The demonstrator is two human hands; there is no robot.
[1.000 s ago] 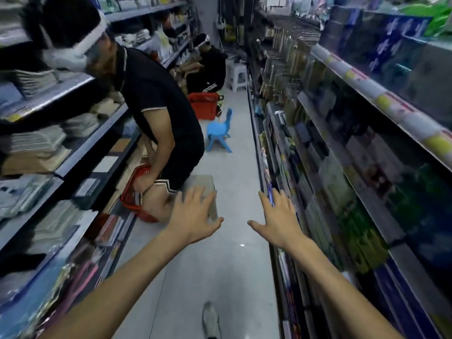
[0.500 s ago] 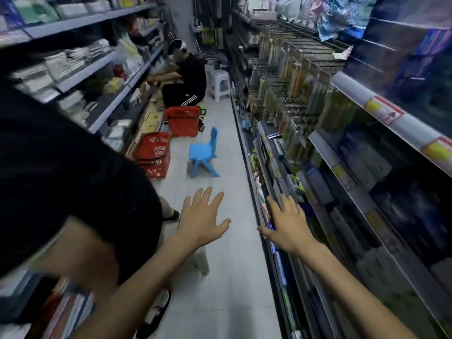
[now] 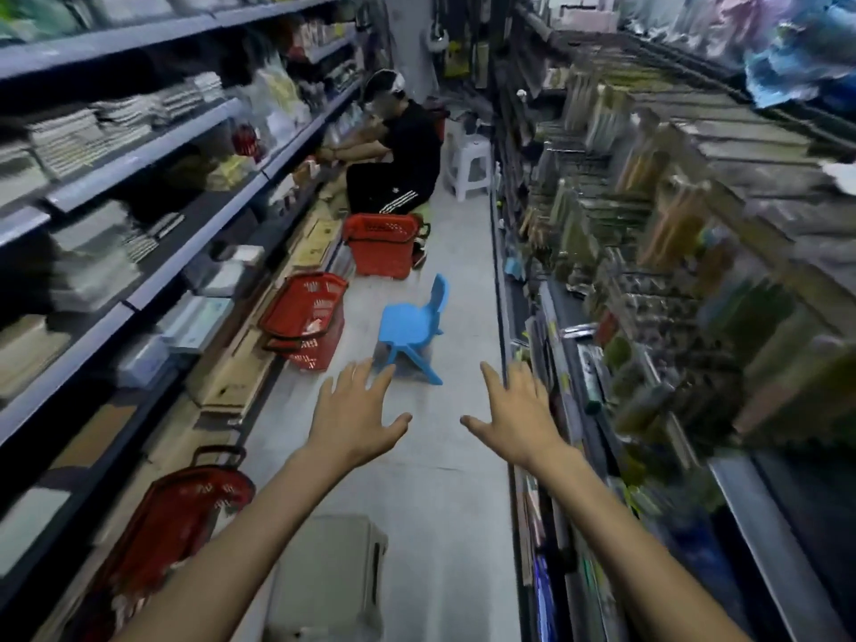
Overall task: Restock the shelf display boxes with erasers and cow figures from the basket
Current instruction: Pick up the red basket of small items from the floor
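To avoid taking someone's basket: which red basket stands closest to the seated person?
The farthest red basket, upright right beside the seated person; the others stand nearer to you.

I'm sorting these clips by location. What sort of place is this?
Probably a stationery or variety shop aisle: stocked shelves line both sides, red shopping baskets stand on the floor, and another person sits low, working at a shelf.

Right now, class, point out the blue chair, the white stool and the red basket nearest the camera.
blue chair (image 3: 404,322), head view, on its seat.
white stool (image 3: 468,164), head view, on its front face.
red basket nearest the camera (image 3: 166,535), head view, on its mesh side wall.
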